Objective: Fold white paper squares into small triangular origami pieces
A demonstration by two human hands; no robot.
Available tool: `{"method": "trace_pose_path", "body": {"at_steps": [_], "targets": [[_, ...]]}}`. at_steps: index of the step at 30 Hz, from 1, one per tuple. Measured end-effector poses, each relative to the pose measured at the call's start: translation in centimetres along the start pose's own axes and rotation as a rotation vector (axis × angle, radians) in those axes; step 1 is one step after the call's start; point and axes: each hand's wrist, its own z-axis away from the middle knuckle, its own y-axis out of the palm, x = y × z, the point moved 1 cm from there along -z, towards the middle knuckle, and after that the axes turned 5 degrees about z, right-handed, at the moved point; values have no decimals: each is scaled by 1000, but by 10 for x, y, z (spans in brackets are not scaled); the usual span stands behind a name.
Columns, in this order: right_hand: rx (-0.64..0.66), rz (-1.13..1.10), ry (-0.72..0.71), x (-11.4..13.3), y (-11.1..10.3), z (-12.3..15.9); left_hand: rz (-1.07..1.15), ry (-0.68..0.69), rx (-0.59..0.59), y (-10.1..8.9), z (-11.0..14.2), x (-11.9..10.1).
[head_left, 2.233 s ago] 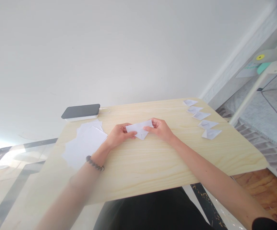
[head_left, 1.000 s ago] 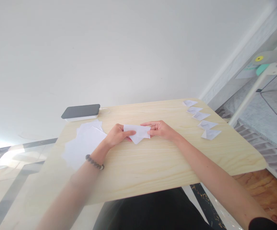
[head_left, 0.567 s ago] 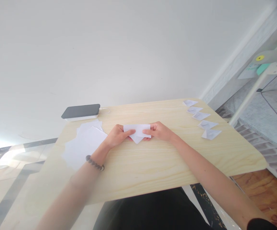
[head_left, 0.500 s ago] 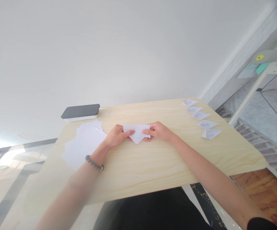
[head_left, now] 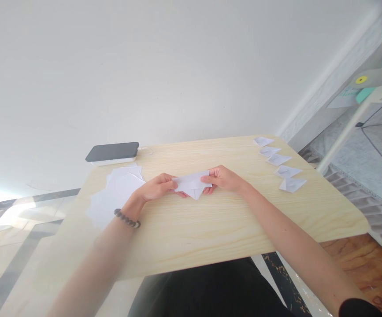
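A folded sheet of white paper (head_left: 192,182) is held up between my two hands over the middle of the table. It has a straight band along the top and a triangular point hanging below. My left hand (head_left: 159,186) pinches its left end, thumb in front and fingers behind. At the other end, my right hand (head_left: 223,178) grips the paper with its thumb pressed on the front face. The fingers behind the paper are partly hidden. A dark beaded bracelet (head_left: 127,218) circles my left wrist.
White paper sheets (head_left: 111,193) lie in a loose pile at the table's left. Behind them is a dark-topped flat device (head_left: 113,152) with a white cable. Several folded paper pieces (head_left: 292,185) line the right side of the wooden table (head_left: 210,237). A wall (head_left: 177,79) stands behind.
The folded paper has tilted, its right end now higher, and shifted slightly right. My left hand has slid outward to the paper's left end, its thumb drawn back from the middle.
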Motion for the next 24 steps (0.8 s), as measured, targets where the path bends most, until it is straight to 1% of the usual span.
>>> {"method": "trace_pose_path", "body": {"at_steps": [3,5,9,11,13,15,18,21,24], "targets": [[12,2,-1,0,-1,0,36,15,17,0,1,-1],[10,5,-10,0,0,0,25,28,-2,1,1,-1],[-40,23,-28,-2,6,-1,-118,9,-114,6,-4,4],[-66,35,-45,-2,8,-1,-117,8,-179,8,-7,6],[-60,39,-58,-1,9,0,-135,6,-191,8,-8,7],[-29,38,-59,0,8,0,-146,5,-166,7,-7,6],[9,31,-49,0,6,1,-98,7,-89,6,-4,2],[17,25,-39,0,4,0,-28,15,-22,5,-1,-3],[17,34,-30,0,3,0,-11,-13,14,4,1,-5]]}}
